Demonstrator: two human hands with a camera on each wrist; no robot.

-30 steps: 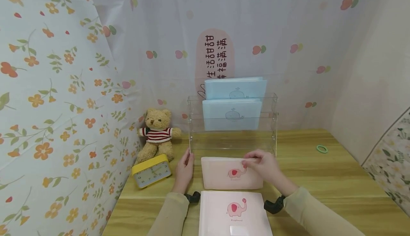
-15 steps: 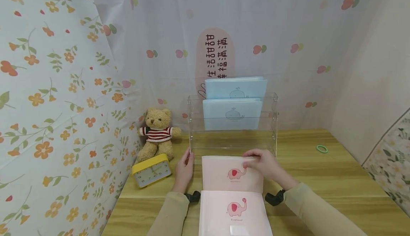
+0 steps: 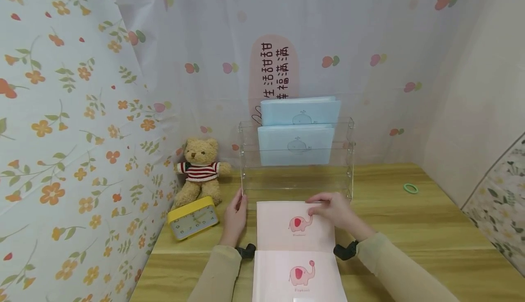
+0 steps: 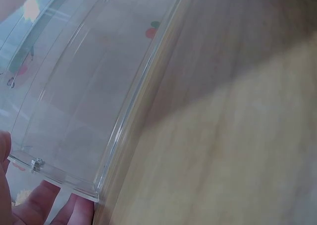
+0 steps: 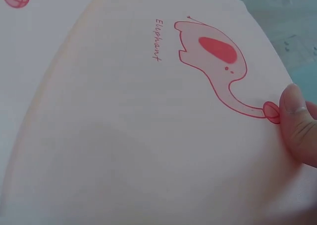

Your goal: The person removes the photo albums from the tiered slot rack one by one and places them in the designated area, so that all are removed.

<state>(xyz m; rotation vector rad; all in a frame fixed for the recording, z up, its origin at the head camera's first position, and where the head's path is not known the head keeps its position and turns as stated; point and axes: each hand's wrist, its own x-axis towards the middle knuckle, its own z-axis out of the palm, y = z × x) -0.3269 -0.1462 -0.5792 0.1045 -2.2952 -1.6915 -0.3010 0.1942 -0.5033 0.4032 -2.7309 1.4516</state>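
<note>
The right hand [image 3: 338, 211] pinches a pink booklet [image 3: 279, 229] near its upper right corner; in the right wrist view the thumb [image 5: 297, 131] presses on the cover, its tip just beside the ball at the end of a printed elephant's trunk. The left hand [image 3: 235, 220] grips the lower left side panel of a clear rack [image 3: 297, 188], with the thumb on one face and the other fingers [image 4: 39, 200] on the opposite one. A black device sits on each wrist, below a beige sleeve.

The held booklet is in front of the rack, between the two hands, with its cover facing the person. Nearer the person, a second pink booklet [image 3: 272, 274] with the same elephant lies on the wooden surface [image 3: 389, 224], cut off by the lower frame edge; the held booklet's lower edge meets its far edge in the head view, though whether they touch cannot be told.

Higher up, two blue whale booklets stand in the rack, a front one [image 3: 276, 149] and a rear one [image 3: 279, 113]. Left of the rack sits a teddy bear [image 3: 200, 170] in a striped top, with a yellow clock [image 3: 194, 220] before it. A green ring [image 3: 412, 193] lies well to the right. Behind everything hangs a printed curtain [image 3: 348, 28].
</note>
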